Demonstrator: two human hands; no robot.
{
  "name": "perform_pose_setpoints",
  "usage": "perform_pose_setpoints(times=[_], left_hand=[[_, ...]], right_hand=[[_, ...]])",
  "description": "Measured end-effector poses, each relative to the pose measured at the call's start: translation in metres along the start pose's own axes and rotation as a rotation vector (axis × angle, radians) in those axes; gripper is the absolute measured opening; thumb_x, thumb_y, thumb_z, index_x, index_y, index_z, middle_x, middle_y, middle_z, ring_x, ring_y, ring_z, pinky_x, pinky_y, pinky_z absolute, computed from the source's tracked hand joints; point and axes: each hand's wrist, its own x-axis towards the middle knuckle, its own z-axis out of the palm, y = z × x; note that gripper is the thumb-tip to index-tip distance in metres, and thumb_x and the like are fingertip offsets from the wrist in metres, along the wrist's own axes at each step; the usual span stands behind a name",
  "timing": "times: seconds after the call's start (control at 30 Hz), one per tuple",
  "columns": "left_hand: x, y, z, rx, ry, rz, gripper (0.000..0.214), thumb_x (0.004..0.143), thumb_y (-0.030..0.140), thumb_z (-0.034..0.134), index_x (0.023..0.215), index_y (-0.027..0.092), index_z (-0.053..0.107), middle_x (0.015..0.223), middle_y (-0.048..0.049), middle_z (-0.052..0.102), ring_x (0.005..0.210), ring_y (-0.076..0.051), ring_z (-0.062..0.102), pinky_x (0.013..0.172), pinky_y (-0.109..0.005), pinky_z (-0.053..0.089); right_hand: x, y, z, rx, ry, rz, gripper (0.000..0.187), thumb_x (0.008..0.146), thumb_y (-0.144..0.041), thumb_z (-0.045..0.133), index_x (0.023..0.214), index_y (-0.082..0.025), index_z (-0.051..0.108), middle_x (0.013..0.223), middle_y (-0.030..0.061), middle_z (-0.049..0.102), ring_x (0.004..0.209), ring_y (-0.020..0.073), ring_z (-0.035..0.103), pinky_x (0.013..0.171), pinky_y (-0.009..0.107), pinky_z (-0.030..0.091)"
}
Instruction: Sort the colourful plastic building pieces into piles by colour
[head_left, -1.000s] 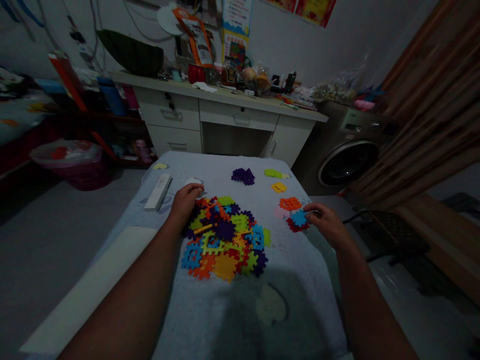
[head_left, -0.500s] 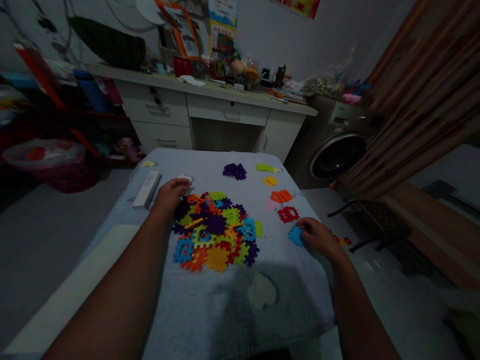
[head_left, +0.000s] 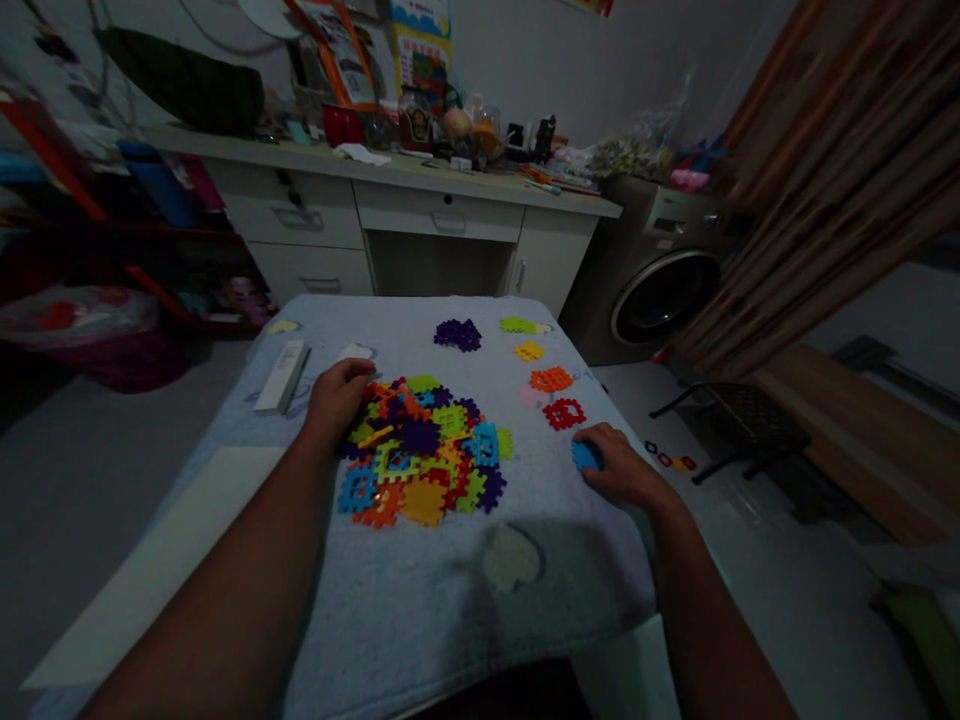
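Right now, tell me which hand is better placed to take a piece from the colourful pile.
Probably the left: the left hand is at the edge of the pile, with no held piece visible. The right hand is at the blue piece, apart from the pile.

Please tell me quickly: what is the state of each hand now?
Left hand: loosely curled beside the pile, no held piece visible; open or closed cannot be told.
Right hand: at the blue piece; gripping or only touching cannot be told.
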Motion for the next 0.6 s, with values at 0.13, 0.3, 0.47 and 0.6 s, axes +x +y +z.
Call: perform_pose_setpoints(times=[0.13, 0.3, 0.47, 0.6], left_hand=[[-0.003, 0.008, 0.000, 0.000, -0.010, 0.005, 0.030, 0.064, 0.029, 0.057, 0.090, 0.021, 0.069, 0.090, -0.0033, 0.071, 0.081, -0.021, 0.064, 0.076, -0.031, 0.051], [-0.007, 0.017, -0.001, 0.029, -0.007, 0.015, 0.028, 0.061, 0.027, 0.056, 0.085, 0.022, 0.069, 0.086, -0.0034, 0.071, 0.082, -0.023, 0.064, 0.077, -0.033, 0.051], [-0.010, 0.024, -0.001, 0.032, -0.043, -0.019, 0.029, 0.063, 0.031, 0.057, 0.087, 0.020, 0.070, 0.080, -0.0029, 0.070, 0.071, -0.020, 0.062, 0.069, -0.031, 0.050], [-0.004, 0.031, -0.007, -0.018, -0.129, -0.063, 0.030, 0.065, 0.041, 0.063, 0.084, 0.019, 0.071, 0.084, -0.0052, 0.072, 0.076, -0.022, 0.063, 0.074, -0.032, 0.050]], right_hand=[[-0.004, 0.003, -0.008, 0.018, -0.078, -0.040, 0.054, 0.067, -0.009, 0.056, 0.120, -0.021, 0.059, 0.124, 0.0097, 0.056, 0.118, 0.0257, 0.049, 0.103, 0.041, 0.038], [0.002, 0.001, -0.019, 0.034, -0.128, -0.059, 0.053, 0.066, -0.012, 0.060, 0.118, -0.023, 0.060, 0.124, 0.0090, 0.056, 0.117, 0.0264, 0.051, 0.103, 0.042, 0.039], [0.032, -0.010, -0.024, -0.002, -0.024, -0.056, 0.037, 0.076, -0.026, 0.066, 0.113, -0.021, 0.063, 0.117, 0.0107, 0.060, 0.114, 0.0277, 0.053, 0.102, 0.042, 0.039], [0.055, -0.020, -0.018, -0.062, 0.100, 0.046, 0.036, 0.080, -0.028, 0.066, 0.114, -0.017, 0.064, 0.115, 0.0147, 0.061, 0.115, 0.0307, 0.053, 0.101, 0.045, 0.038]])
